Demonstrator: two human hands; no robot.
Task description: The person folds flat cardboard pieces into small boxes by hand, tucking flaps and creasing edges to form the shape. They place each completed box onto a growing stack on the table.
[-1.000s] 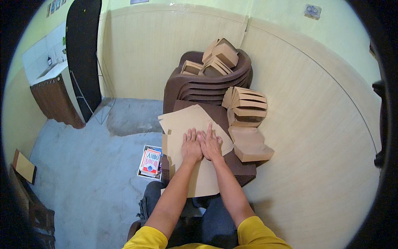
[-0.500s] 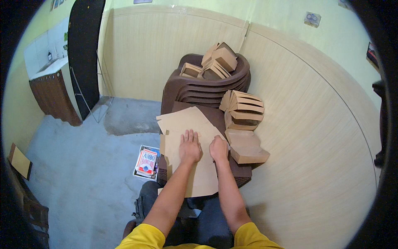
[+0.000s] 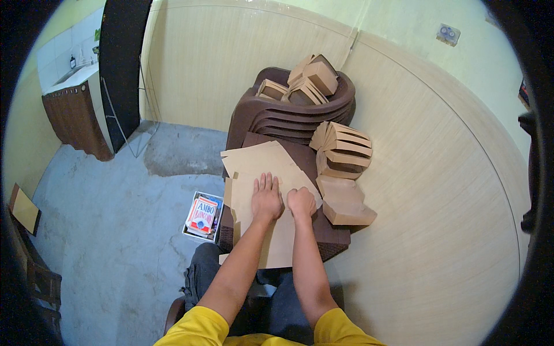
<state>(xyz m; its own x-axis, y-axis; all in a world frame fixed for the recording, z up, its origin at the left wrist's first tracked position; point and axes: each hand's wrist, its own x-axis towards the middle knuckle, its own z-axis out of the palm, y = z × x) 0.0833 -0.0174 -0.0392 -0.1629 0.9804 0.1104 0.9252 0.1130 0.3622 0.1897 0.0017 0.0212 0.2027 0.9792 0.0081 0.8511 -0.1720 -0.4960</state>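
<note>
The left hand's fingers (image 3: 266, 182) lie flat and slightly spread on a smooth, matte tan cardboard sheet (image 3: 277, 239) with notched, angled edges; the right hand (image 3: 302, 203) is curled into a fist on its right part, contents impossible to tell. The sheet lies over a dark brown surface (image 3: 334, 233) with woven-textured sides. Beyond are slatted, folded cardboard (image 3: 346, 149) and stacked, glossy brown plastic chairs (image 3: 288, 122); on the floor at left, a white packet (image 3: 203, 214) bears red and blue lettering.

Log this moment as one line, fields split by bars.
left hand: flat on cardboard sheet | right hand: curled, on its right side
</note>
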